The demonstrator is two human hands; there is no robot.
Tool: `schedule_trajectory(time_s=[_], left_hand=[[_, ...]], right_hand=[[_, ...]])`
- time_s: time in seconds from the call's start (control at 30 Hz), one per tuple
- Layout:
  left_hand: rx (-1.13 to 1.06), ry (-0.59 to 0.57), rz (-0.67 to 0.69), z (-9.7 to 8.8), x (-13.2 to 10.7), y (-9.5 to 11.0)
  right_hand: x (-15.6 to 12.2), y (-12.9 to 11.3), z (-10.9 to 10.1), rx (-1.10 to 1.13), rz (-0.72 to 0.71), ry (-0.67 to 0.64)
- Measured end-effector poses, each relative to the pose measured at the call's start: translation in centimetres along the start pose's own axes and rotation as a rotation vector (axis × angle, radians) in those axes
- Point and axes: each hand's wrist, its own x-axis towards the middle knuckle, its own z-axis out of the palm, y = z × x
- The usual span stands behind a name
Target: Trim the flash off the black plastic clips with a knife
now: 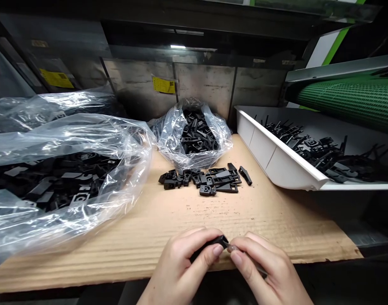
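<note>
My left hand [178, 264] pinches a black moulded plastic part [209, 246] between thumb and fingers, just above the near edge of the cardboard sheet [156, 224]. My right hand [264, 267] holds a slim tool [234, 248] with a small metal tip, and that tip touches the end of the black part. The fingers hide most of the tool's shaft. A loose heap of similar black parts [200, 180] lies on the cardboard, well beyond both hands.
A clear plastic bag of black parts [192, 135] stands behind the heap. A larger open bag [70, 182] spreads across the left, with another bag [51, 106] behind it. At right, a white tray [276, 163] holds black parts below a green conveyor belt [349, 99].
</note>
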Motion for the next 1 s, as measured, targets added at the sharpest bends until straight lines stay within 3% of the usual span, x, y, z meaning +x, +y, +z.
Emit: schedule_trajectory(time_s=[0.47, 0.83, 1.0], left_hand=[[-0.114, 0.009, 0.018, 0.14, 0.01, 0.38], [-0.064, -0.017, -0.044, -0.04, -0.34, -0.13], [-0.080, -0.019, -0.001, 0.03, -0.24, -0.11]], right_hand=[[-0.01, -0.09, -0.08, -0.040, -0.011, -0.004], [-0.07, 0.01, -0.10, -0.055, -0.033, -0.002], [-0.06, -0.13, -0.05, -0.051, -0.022, 0.023]])
